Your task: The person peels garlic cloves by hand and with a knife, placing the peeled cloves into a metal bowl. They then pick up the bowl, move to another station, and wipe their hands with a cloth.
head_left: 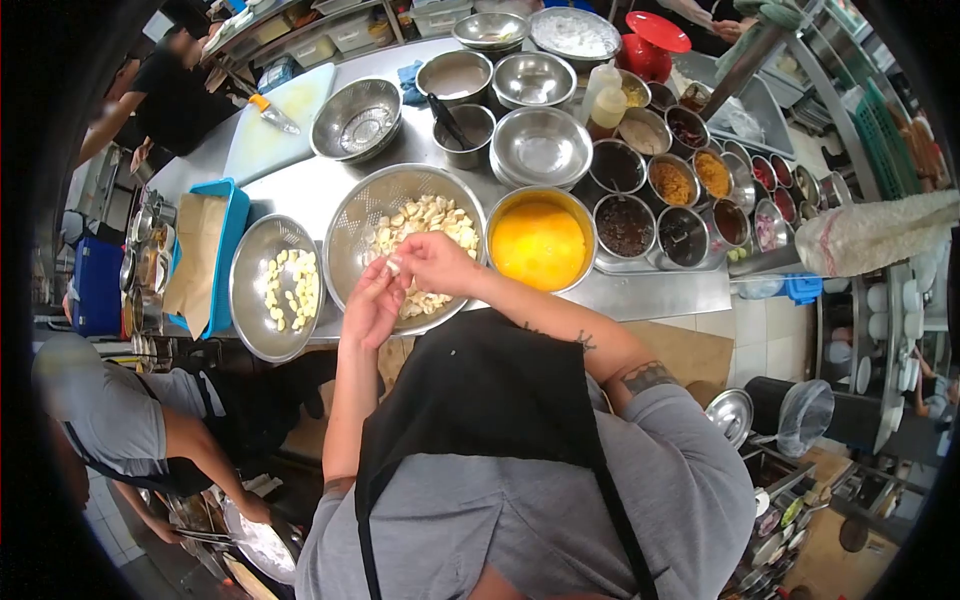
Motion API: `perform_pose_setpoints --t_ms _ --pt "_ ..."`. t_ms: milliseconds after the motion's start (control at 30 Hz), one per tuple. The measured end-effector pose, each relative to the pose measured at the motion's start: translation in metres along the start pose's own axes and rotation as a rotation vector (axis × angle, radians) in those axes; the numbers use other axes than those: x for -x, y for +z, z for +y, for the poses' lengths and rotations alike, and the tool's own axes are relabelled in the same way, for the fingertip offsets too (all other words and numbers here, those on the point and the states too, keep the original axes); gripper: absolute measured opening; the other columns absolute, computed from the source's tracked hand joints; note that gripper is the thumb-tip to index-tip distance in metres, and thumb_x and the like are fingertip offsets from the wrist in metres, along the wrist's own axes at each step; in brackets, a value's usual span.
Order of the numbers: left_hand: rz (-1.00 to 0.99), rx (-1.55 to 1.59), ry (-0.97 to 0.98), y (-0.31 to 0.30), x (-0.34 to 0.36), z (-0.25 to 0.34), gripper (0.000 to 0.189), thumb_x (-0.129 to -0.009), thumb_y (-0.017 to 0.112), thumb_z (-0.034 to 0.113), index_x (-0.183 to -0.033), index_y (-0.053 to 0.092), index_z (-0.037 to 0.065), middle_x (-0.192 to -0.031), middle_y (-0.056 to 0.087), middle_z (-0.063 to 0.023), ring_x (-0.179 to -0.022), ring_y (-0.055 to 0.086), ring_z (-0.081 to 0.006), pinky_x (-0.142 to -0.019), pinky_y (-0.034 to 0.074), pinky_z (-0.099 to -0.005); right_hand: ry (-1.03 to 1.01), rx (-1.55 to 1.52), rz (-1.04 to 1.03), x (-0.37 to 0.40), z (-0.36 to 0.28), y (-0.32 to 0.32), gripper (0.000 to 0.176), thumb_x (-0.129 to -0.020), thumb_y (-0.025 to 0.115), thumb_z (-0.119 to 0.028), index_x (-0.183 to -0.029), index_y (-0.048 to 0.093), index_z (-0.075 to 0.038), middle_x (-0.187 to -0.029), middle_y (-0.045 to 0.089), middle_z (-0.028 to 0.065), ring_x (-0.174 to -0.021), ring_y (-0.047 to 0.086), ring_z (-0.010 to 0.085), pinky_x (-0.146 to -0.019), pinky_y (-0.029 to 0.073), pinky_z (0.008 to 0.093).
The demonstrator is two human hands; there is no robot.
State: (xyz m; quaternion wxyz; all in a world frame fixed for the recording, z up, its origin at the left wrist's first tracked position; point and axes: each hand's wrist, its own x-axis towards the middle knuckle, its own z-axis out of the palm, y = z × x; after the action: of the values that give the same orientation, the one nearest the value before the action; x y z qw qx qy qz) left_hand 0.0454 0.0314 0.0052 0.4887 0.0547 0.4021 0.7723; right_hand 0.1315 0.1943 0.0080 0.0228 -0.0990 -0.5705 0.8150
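Both my hands meet over the near left part of a large perforated metal colander [345,225] full of unpeeled garlic cloves [440,220]. My left hand [372,305] and my right hand [437,265] pinch a small whitish garlic clove [392,268] between their fingertips. Fingers partly cover it, so how much skin it has does not show. Left of the colander stands a metal bowl [255,310] with peeled, pale yellow garlic cloves [290,287] in it. A metal pot [541,195] of bright yellow liquid, like beaten egg, sits close by my right forearm.
A blue basket [228,240] lined with brown paper stands at the left. Behind are a cutting board [270,150] with an orange-handled knife [272,113], stacked metal bowls [540,145] and several seasoning containers [625,225]. A co-worker [140,420] bends over a pan at lower left.
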Motion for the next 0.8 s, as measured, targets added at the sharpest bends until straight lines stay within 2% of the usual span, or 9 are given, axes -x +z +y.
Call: perform_pose_setpoints --t_ms 100,167,267,467,533,567,667,800 --pt "0.088 0.002 -0.013 0.021 0.011 0.004 0.031 -0.095 0.055 0.007 -0.125 0.052 0.003 -0.111 0.062 -0.0095 -0.1 0.062 -0.0181 -0.073 0.049 -0.0225 0.027 -0.022 0.034 0.0 -0.006 -0.003 0.017 -0.097 0.057 -0.021 -0.098 0.062 -0.005 -0.071 0.064 0.003 -0.049 0.051 0.0058 -0.043 0.04 0.0204" --pt "0.035 0.061 -0.005 0.022 0.013 0.006 0.03 -0.094 0.054 0.006 -0.124 0.052 0.004 -0.115 0.061 -0.0124 -0.107 0.061 -0.0204 -0.078 0.051 -0.0238 0.067 -0.106 0.036 -0.001 -0.005 -0.003 0.019 -0.098 0.055 -0.022 -0.1 0.062 -0.004 -0.072 0.063 0.0039 -0.047 0.049 0.0068 -0.041 0.038 0.0211" --pt "-0.019 0.101 -0.044 -0.002 0.008 0.006 0.031 -0.094 0.053 0.004 -0.125 0.051 0.005 -0.115 0.061 -0.0146 -0.107 0.062 -0.0215 -0.082 0.054 -0.0255 0.132 -0.124 0.027 -0.002 -0.006 -0.005 0.022 -0.1 0.05 -0.024 -0.1 0.061 -0.004 -0.072 0.061 0.0044 -0.046 0.046 0.0078 -0.04 0.036 0.0223" --pt "0.003 0.239 0.003 -0.015 0.011 0.002 0.027 -0.096 0.054 0.008 -0.123 0.05 0.005 -0.114 0.062 -0.0167 -0.106 0.064 -0.0224 -0.084 0.056 -0.0269 0.279 -0.033 0.0 -0.004 0.0 -0.011 0.029 -0.102 0.044 -0.027 -0.093 0.059 -0.003 -0.07 0.056 0.0033 -0.047 0.044 0.0086 -0.04 0.034 0.0237" --pt "-0.114 0.308 0.013 -0.032 0.007 -0.004 0.026 -0.097 0.054 0.01 -0.121 0.05 0.005 -0.116 0.061 -0.0178 -0.105 0.064 -0.0223 -0.083 0.057 -0.0257 0.314 0.063 0.022 -0.002 -0.005 -0.006 0.028 -0.102 0.044 -0.026 -0.095 0.059 -0.003 -0.07 0.056 0.0032 -0.047 0.044 0.0086 -0.04 0.034 0.0238" --pt "-0.172 0.343 0.016 -0.04 0.006 -0.007 0.025 -0.097 0.054 0.011 -0.121 0.05 0.004 -0.117 0.061 -0.0184 -0.104 0.064 -0.0222 -0.082 0.057 -0.0252 0.295 0.06 0.032 -0.001 -0.004 -0.005 0.028 -0.102 0.045 -0.026 -0.098 0.06 -0.003 -0.07 0.056 0.003 -0.047 0.044 0.0085 -0.04 0.034 0.0239" --pt "-0.021 0.312 0.045 -0.022 0.011 -0.004 0.027 -0.098 0.053 0.012 -0.123 0.049 0.004 -0.12 0.059 -0.0204 -0.103 0.065 -0.0216 -0.08 0.057 -0.023 0.29 0.024 0.055 0.001 -0.003 -0.004 0.027 -0.101 0.046 -0.026 -0.11 0.06 -0.004 -0.069 0.056 0.0023 -0.046 0.042 0.008 -0.04 0.033 0.0238" --pt "0.055 0.256 0.041 -0.003 0.013 0.006 0.03 -0.097 0.053 0.008 -0.126 0.049 0.001 -0.121 0.058 -0.0215 -0.102 0.065 -0.022 -0.08 0.057 -0.0221 0.359 -0.011 0.08 -0.002 -0.003 -0.01 0.034 -0.101 0.048 -0.022 -0.132 0.054 -0.009 -0.067 0.054 0.0004 -0.047 0.043 0.0071 -0.041 0.036 0.0233"
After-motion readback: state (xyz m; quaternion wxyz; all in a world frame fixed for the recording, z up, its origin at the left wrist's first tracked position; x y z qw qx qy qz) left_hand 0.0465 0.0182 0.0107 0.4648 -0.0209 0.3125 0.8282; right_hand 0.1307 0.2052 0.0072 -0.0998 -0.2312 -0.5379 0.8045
